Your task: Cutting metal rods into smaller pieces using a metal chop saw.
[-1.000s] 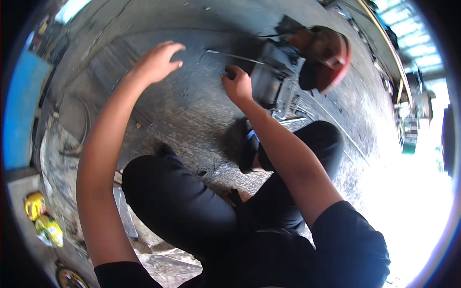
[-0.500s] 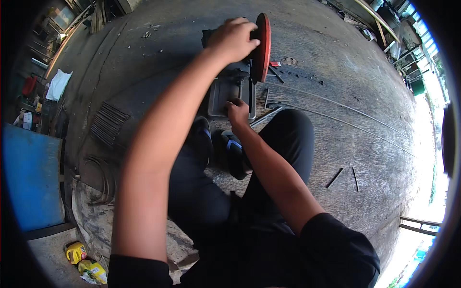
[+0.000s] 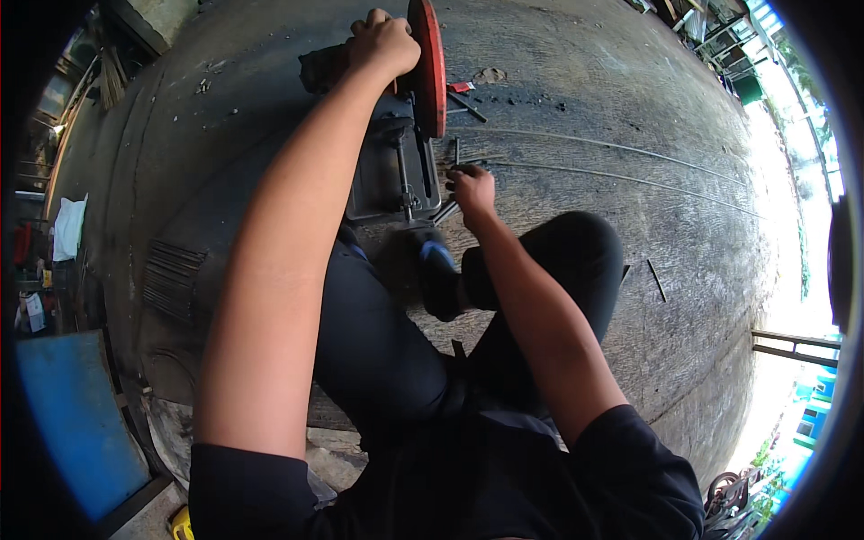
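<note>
Head view: we see a shallow grey metal tray-like base point(image 3: 373, 198) with a dark steel screw clamp point(image 3: 403, 171) on it; at its far end is a dark machine point(image 3: 392, 108) with a round red guard point(image 3: 436, 72). Our left hand point(image 3: 387, 45) curls beside the guard; we cannot tell what it grasps. Our right hand point(image 3: 474, 191) bends its fingers just beside the base, grip unclear. Long thin metal rods point(image 3: 621, 176) cross the rough grey floor point(image 3: 252, 54); a flat blue panel point(image 3: 76, 405) is leftward.
</note>
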{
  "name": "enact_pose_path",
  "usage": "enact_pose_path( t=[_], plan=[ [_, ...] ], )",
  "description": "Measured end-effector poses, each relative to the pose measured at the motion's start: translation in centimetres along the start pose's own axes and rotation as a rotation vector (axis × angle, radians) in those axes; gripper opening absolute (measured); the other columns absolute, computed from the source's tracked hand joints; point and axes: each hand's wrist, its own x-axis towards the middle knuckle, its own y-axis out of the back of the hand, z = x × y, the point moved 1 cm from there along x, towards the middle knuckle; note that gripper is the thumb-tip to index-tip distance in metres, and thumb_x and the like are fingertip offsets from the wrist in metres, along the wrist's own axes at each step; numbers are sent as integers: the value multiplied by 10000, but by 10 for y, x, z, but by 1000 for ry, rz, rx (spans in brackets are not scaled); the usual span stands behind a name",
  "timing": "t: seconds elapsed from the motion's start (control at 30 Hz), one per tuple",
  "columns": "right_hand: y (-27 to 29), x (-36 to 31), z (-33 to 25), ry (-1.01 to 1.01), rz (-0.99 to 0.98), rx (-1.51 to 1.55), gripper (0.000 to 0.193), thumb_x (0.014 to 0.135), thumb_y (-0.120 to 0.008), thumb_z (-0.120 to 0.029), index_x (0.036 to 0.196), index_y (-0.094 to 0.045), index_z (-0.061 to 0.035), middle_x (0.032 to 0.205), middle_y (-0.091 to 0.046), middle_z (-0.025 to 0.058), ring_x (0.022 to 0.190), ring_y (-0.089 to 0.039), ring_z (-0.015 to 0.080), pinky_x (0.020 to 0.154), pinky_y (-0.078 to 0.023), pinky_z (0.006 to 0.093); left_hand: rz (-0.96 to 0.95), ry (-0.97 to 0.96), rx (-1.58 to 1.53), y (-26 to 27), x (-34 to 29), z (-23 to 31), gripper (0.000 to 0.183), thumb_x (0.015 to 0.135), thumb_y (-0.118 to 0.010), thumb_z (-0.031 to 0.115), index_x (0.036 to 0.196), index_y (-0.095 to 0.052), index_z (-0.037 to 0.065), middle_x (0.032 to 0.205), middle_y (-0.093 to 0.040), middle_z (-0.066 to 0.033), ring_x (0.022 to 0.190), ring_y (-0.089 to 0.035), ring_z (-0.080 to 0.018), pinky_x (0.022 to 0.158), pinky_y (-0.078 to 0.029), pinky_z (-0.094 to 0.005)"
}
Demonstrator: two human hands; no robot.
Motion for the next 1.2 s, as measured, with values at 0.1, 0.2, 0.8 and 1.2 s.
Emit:
enact_pose_path(
  t=[0.1, 0.2, 0.8, 1.2],
  plan=[
    [9, 46, -1, -104, 99, -102, 233, 751, -567, -68, 922, -677, 46, 732, -668, 121, 656, -637, 193, 601, -492, 309, -124, -14, 32, 1, 10, 0, 286, 803, -618, 345, 1036, -695, 197, 1367, -460, -9, 1164, -506, -307, 978, -430, -430],
    [12, 96, 21, -209, 86, 189, 118, 786, -587, -61, 854, -635, 22, 734, -610, 85, 615, -598, 178, 498, -458, 298, -225, -66, -34, 4, 30, -7, 306, 761, -655, 338, 1005, -708, 163, 1222, -581, -32, 1069, -580, -273, 921, -456, -382],
    [82, 369, 165, -540, 358, 775, 252, 915, -511, -128, 1150, -479, -44, 1113, -560, 121, 1042, -563, 305, 865, -469, 443, -463, 47, -49, 27, 116, 6, 270, 855, -475, -35, 1062, -647, -23, 1098, -638, -128, 1038, -573, -234, 907, -440, -305],
    [78, 361, 165, -412, 439, 605, 162, 844, -636, -22, 936, -539, 70, 937, -605, 162, 766, -651, 244, 619, -617, 310, -461, -105, 107, 35, 113, 14, 249, 850, -526, 19, 1056, -666, 16, 1049, -670, -106, 976, -605, -190, 886, -453, -295]
  ],
)
